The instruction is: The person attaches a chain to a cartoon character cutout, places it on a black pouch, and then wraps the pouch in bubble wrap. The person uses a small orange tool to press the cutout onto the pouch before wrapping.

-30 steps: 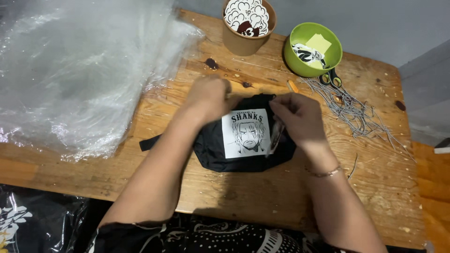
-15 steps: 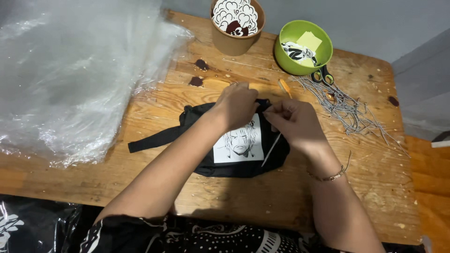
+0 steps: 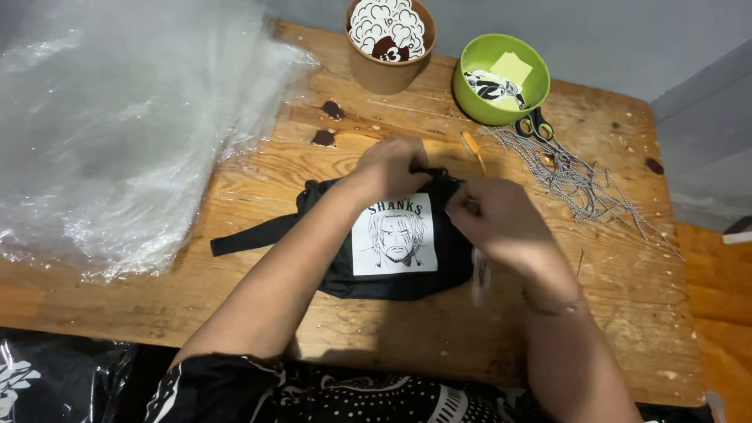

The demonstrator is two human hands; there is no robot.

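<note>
A black fabric pouch with a white patch showing a drawn face lies on the wooden table. Its black strap trails off to the left. My left hand pinches the pouch's top edge at the middle. At the top right corner, my right hand is closed on the same edge. The two hands almost touch. A thin pale, blurred thing hangs below my right hand; I cannot tell what it is.
A heap of clear plastic bags covers the table's left side. At the back stand a brown paper cup of stickers and a green bowl. Scissors and several ball chains lie at the right.
The patch, partly covered half a second ago, now lies flat and fully visible. My right hand has shifted slightly right and down along the pouch's top corner. My left hand stays on the top edge.
</note>
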